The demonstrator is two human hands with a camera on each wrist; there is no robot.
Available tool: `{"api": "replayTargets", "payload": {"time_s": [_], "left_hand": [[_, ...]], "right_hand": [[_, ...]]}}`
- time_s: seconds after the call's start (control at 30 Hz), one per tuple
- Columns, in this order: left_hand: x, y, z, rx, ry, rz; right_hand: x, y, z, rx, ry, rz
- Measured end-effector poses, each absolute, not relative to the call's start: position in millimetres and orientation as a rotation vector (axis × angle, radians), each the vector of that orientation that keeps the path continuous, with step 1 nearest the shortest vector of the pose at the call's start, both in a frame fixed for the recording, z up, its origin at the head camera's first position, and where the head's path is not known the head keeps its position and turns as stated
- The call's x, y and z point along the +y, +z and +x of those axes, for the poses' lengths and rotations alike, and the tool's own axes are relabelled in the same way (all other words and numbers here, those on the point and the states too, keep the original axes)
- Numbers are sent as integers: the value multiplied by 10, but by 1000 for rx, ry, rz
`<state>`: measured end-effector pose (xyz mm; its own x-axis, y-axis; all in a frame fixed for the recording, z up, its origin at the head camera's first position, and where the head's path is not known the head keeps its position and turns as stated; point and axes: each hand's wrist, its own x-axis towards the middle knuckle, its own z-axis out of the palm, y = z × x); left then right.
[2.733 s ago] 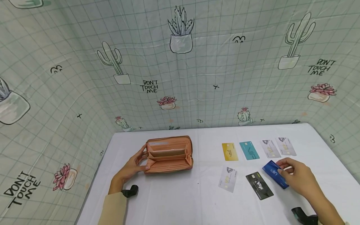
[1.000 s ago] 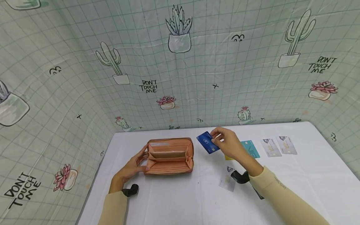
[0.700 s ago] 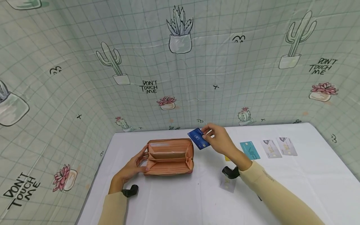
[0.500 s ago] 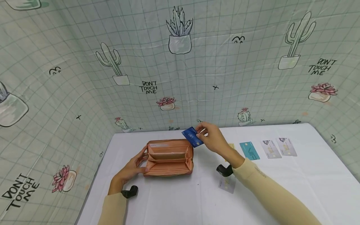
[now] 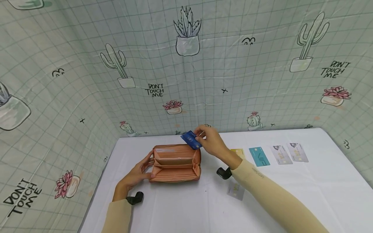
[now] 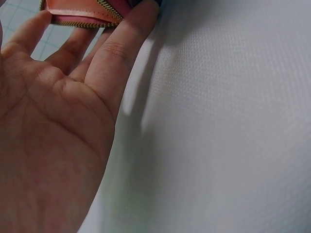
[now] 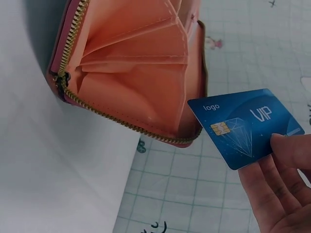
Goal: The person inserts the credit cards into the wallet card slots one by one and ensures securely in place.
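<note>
An orange zip-around wallet [image 5: 177, 173] stands unzipped, its pleated compartments facing up toward the head camera. My left hand [image 5: 136, 173] holds its left end, thumb in front and fingers behind; the left wrist view shows the palm [image 6: 53, 121] and a strip of brass zip. Between thumb and fingers, my right hand [image 5: 212, 141] pinches a blue VIP card [image 5: 190, 141] at the wallet's upper right corner. In the right wrist view the card [image 7: 238, 128] overlaps the wallet's rim, its chip side visible and most of it outside the compartments. Whether they touch is unclear.
Right of the wallet lie a partly covered yellow card [image 5: 239, 153], a teal card [image 5: 259, 156] and two silver cards [image 5: 281, 154] on the white tablecloth [image 5: 180, 210]. Another silver card [image 5: 235, 191] shows below the right wrist. A patterned cloth [image 5: 209, 74] hangs behind.
My right hand has picked up the blue card from the table's right side and carried it left to the wallet's upper right corner. The left hand stays on the wallet; the right sleeve now hides the black card.
</note>
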<state>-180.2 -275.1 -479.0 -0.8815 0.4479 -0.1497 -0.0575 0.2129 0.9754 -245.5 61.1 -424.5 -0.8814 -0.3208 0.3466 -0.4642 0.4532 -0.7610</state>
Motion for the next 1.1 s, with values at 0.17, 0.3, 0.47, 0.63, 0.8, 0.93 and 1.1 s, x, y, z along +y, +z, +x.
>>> {"api": "replayTargets", "payload": {"time_s": [0.17, 0.3, 0.47, 0.63, 0.8, 0.93, 1.1], "left_hand": [[-2777, -4867, -1831, 2089, 1721, 355], [-2827, -4981, -1877, 2087, 1721, 353], [-2857, -5029, -1894, 2092, 1714, 373], [-2860, -5026, -1893, 2091, 1714, 379], [-2852, -5016, -1887, 2103, 1709, 372], [-2849, -5017, -1887, 2107, 1703, 366], [-2853, -5024, -1885, 2100, 1711, 358]], "right_hand": [[548, -4309, -2509, -2546, 1360, 709], [512, -4343, -2530, -2559, 1311, 723], [492, -4358, -2537, -2571, 1281, 729], [502, -4352, -2536, -2549, 1298, 762], [507, -4353, -2534, -2535, 1297, 787], [513, -4351, -2527, -2523, 1296, 792], [516, -4381, -2537, -2530, 1315, 816]]}}
